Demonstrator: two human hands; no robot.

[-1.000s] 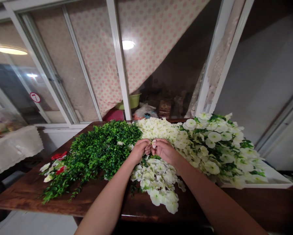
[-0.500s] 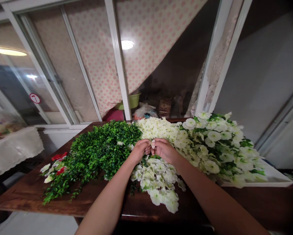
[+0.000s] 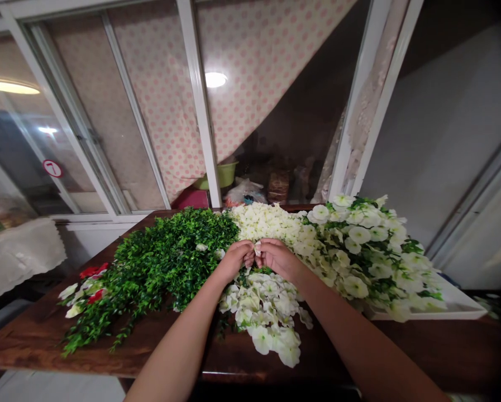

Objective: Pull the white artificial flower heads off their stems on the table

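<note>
My left hand point(image 3: 235, 258) and my right hand point(image 3: 277, 257) meet fingertip to fingertip above the table, both pinched on one small white artificial flower point(image 3: 257, 248). Just below them lies a garland of white flowers point(image 3: 271, 312) that runs toward the front edge. Behind the hands is a heap of loose cream-white flowers point(image 3: 267, 221). A mass of green leafy vines point(image 3: 162, 262) lies to the left of my left hand.
A dark wooden table point(image 3: 32, 340) carries everything. A large bunch of white flowers with green leaves point(image 3: 371, 251) rests on a white tray point(image 3: 463, 310) at the right. Red and white flowers point(image 3: 85, 282) lie at the far left. Window frames and a dotted curtain point(image 3: 250, 72) stand behind.
Both hands stay pinched together on the small flower. The view has shifted slightly, so everything sits a little further left.
</note>
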